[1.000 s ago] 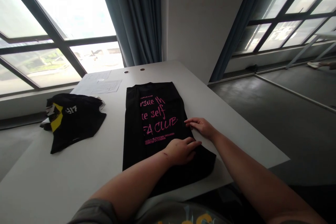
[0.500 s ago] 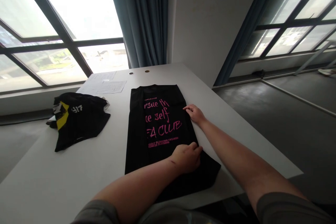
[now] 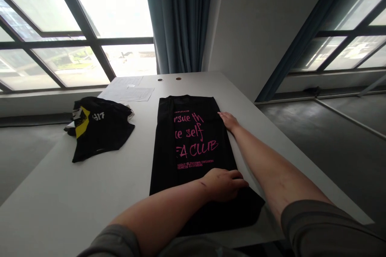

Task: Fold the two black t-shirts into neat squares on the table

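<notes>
A black T-shirt (image 3: 164, 156) with pink lettering lies folded lengthwise, its sides turned in and its lower right corner flaring outward. My left hand (image 3: 226, 184) reaches across it and rests on the lower right part, fingers stretched to the right over the edge. Farther up the same edge, my right hand (image 3: 228, 121) lies with its fingers extended, the tips touching the cloth. My left forearm hides part of the shirt's bottom.
The white table (image 3: 120, 184) holds a crumpled black garment (image 3: 105, 128) with a yellow patch at left. Sheets of paper (image 3: 137, 94) lie at the back, near two round holes. A blue curtain (image 3: 177, 20) hangs beyond.
My left hand has uncurled from a closed grip on the shirt's edge and lies flatter. My right hand has slid slightly up the edge, its fingers straighter. The view has shifted a little left.
</notes>
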`<action>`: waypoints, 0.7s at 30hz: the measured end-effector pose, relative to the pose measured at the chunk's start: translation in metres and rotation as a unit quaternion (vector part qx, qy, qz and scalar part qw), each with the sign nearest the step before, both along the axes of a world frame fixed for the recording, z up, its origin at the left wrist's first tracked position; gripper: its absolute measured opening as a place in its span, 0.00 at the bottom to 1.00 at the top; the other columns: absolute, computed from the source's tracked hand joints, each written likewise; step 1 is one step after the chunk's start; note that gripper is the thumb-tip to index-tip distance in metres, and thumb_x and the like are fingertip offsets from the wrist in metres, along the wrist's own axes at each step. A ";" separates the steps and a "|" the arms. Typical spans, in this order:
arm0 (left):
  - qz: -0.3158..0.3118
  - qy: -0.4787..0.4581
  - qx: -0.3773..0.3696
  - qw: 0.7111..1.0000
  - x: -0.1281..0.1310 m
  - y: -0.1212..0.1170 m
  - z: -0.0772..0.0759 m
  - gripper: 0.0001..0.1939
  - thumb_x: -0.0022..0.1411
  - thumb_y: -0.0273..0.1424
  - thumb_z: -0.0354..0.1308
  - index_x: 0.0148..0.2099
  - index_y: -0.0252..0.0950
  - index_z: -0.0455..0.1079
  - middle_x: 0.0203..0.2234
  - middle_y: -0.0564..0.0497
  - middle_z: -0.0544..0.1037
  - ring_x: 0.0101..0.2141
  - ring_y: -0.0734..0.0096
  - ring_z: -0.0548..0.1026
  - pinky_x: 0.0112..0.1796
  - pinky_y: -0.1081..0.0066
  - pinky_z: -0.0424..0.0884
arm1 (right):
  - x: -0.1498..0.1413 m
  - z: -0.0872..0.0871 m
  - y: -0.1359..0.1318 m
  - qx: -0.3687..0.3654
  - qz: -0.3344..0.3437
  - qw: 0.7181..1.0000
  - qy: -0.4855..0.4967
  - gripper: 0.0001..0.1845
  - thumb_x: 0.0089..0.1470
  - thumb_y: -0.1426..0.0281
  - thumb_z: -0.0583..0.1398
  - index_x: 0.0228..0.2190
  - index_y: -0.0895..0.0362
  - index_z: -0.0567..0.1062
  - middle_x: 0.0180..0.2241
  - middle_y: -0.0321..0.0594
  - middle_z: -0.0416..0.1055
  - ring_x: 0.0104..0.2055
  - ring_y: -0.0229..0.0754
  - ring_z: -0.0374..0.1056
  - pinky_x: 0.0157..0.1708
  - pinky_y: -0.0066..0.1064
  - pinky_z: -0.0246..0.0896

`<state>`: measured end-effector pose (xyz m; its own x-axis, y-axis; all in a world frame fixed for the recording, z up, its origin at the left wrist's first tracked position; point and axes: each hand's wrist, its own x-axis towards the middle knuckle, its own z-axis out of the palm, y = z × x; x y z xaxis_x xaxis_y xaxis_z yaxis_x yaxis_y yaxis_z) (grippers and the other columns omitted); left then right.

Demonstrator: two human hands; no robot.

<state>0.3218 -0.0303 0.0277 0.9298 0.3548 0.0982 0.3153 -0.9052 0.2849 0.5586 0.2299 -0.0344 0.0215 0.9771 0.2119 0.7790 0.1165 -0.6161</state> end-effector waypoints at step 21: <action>-0.037 0.004 -0.022 0.999 0.003 0.001 0.000 0.21 0.71 0.37 0.53 0.64 0.43 0.66 0.61 0.48 0.72 0.46 0.60 0.81 0.36 0.64 0.77 | -0.011 0.024 0.044 -0.122 0.034 0.991 0.054 0.29 0.65 0.49 0.54 0.52 0.53 0.82 0.59 0.43 0.75 0.64 0.52 0.68 0.68 0.41 0.55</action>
<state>0.3247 -0.0294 0.0276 0.9542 0.2891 0.0776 0.2504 -0.9130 0.3221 0.5476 0.2741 -0.0105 -0.0359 0.9989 -0.0304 0.7031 0.0036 -0.7111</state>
